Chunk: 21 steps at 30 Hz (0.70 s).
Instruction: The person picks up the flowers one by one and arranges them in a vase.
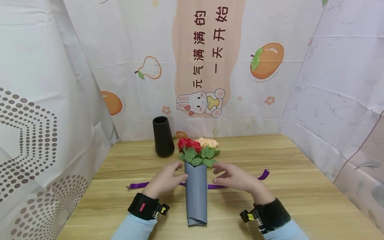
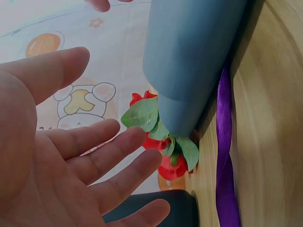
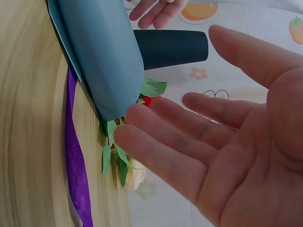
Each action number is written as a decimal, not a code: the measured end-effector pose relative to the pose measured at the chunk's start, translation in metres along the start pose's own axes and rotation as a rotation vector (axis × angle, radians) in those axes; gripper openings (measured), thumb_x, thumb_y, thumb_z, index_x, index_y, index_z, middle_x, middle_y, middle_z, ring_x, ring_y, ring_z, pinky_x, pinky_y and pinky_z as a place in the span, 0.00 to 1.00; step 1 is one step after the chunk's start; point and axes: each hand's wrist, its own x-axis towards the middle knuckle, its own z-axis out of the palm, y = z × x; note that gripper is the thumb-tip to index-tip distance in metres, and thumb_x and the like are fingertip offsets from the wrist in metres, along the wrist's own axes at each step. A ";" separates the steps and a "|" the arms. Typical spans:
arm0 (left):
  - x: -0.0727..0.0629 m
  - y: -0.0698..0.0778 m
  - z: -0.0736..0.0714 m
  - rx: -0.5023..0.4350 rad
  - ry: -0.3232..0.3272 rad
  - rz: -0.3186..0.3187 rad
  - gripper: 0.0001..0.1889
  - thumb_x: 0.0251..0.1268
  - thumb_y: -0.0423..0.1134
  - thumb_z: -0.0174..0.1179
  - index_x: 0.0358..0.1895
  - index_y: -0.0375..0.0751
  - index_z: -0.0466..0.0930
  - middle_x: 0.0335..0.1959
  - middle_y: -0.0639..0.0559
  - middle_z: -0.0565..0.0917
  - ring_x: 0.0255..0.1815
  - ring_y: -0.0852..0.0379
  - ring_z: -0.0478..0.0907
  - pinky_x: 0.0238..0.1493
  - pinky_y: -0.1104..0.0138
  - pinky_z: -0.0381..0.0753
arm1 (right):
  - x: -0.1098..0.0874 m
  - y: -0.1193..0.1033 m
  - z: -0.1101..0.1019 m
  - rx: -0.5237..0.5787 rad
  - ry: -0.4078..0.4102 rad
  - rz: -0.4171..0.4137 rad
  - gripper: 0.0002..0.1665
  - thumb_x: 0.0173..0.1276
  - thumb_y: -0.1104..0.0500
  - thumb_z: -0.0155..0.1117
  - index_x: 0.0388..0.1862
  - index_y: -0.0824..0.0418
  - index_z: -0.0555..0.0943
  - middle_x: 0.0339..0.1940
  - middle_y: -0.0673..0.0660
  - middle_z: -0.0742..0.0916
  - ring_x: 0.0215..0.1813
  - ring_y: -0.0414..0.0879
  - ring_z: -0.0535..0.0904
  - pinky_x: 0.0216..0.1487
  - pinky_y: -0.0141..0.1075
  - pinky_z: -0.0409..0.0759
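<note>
A bouquet rolled in grey-blue wrapping paper (image 1: 196,195) lies on the table, its blooms toward the back. Red roses (image 1: 188,144) and a peach rose (image 1: 207,142) with green leaves (image 1: 196,161) stick out of its top. Under the paper runs a purple ribbon (image 1: 216,186), spread out to both sides. My left hand (image 1: 166,178) hovers at the left side of the wrap, fingers loosely extended and holding nothing. On the opposite side, my right hand (image 1: 235,176) is held with palm inward and fingers spread, also holding nothing. Both palms show bare in the wrist views.
A black vase (image 1: 163,136) stands upright at the back left of the wooden table (image 1: 300,200). Behind it hangs a printed cloth (image 1: 144,96) with fruit and a rabbit. More cloth (image 1: 333,100) closes off the right side.
</note>
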 end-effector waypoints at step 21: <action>0.009 -0.003 0.016 0.033 -0.102 0.006 0.23 0.73 0.43 0.62 0.63 0.30 0.78 0.57 0.37 0.82 0.58 0.42 0.79 0.58 0.48 0.80 | 0.006 -0.005 0.018 0.015 -0.128 0.059 0.32 0.69 0.51 0.71 0.63 0.71 0.77 0.45 0.55 0.86 0.45 0.48 0.83 0.38 0.44 0.87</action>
